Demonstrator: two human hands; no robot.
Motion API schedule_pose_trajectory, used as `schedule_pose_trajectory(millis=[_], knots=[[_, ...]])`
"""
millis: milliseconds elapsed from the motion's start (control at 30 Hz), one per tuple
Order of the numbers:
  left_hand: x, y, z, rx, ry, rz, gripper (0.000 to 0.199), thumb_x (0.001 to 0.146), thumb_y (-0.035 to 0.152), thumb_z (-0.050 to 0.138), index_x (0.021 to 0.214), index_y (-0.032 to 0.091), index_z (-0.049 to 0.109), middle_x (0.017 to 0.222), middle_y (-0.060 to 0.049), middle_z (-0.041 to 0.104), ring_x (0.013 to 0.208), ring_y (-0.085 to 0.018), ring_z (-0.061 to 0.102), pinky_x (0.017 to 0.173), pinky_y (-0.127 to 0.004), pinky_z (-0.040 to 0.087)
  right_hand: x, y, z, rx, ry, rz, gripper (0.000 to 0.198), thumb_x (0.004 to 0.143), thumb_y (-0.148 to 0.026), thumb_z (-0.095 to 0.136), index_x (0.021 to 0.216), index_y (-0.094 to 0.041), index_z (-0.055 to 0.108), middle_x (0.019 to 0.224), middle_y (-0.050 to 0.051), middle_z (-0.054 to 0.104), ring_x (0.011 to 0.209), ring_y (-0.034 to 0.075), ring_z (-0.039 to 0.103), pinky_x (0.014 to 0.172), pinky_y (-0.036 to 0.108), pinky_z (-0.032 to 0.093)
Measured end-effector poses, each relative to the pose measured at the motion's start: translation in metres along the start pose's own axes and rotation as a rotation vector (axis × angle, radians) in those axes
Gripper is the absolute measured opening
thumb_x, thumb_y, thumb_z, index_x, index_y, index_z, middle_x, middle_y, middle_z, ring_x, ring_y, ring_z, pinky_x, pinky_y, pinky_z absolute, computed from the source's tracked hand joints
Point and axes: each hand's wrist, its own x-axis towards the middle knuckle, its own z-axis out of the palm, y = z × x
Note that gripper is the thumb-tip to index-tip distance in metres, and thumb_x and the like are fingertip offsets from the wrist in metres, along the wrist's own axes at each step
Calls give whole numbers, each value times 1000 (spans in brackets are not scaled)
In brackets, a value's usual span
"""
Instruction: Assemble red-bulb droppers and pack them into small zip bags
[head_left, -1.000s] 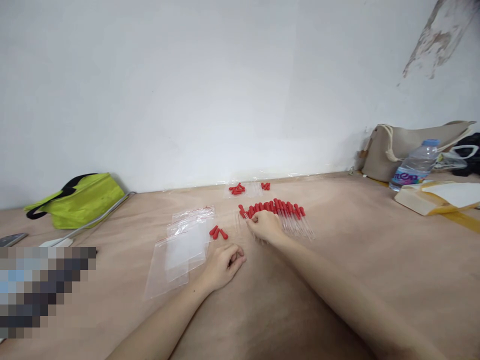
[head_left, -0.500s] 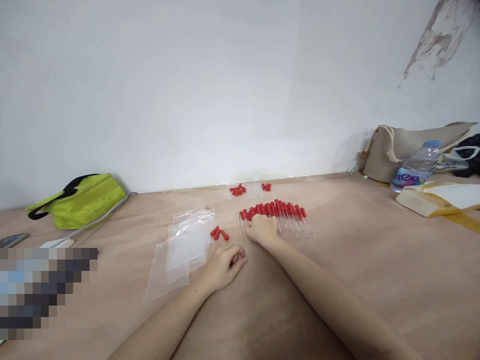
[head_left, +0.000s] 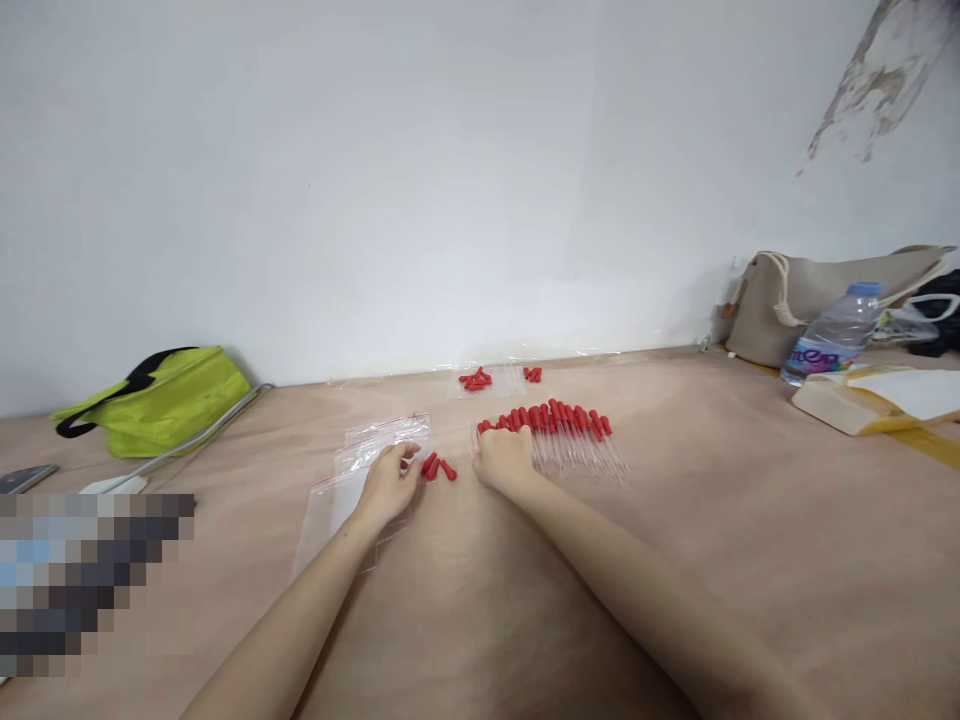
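Note:
My left hand (head_left: pixel 390 482) is over the clear zip bags (head_left: pixel 341 505), its fingers bent but apart, fingertips beside several loose red rubber bulbs (head_left: pixel 433 466). Nothing shows in its grasp. My right hand (head_left: pixel 508 456) rests at the left end of a row of clear droppers (head_left: pixel 592 455) with red bulbs. Its fingers are curled down and closed, and what they hold, if anything, is hidden beneath the hand. The droppers lie side by side, bulbs pointing to the wall, thin stems towards me.
More red bulbs (head_left: pixel 475 379) lie on clear plastic near the wall, with a smaller cluster (head_left: pixel 532 375) beside them. A green bag (head_left: pixel 176 405) is at left. At right are a water bottle (head_left: pixel 832 335), a beige bag (head_left: pixel 772 310) and an opened paper packet (head_left: pixel 840 400).
My left hand has moved left and away from me, onto the zip bags beside the loose bulbs, its fingers more spread. My right hand has shifted slightly left along the droppers.

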Motion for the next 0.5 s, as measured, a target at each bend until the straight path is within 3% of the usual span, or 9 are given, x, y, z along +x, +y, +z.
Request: schedule_pose_trajectory(millis=[233,500], knots=[[-1,1,5,49,-29,-6,25,78,34,47,79,17,64,82,-6,60,67,-17,56,67,-29,42,13,-15,0,-27,-58,77,23,74,-11,46,88,-12,65,86,17,66,81,24,61,81,41,22],[-4,0,5,20,9,-34,14,79,27,45,75,18,55,69,-1,60,61,-16,55,57,-26,40,9,-18,-3,8,-45,89,21,77,-9,41,83,-10,62,84,16,65,80,23,60,77,37,27]])
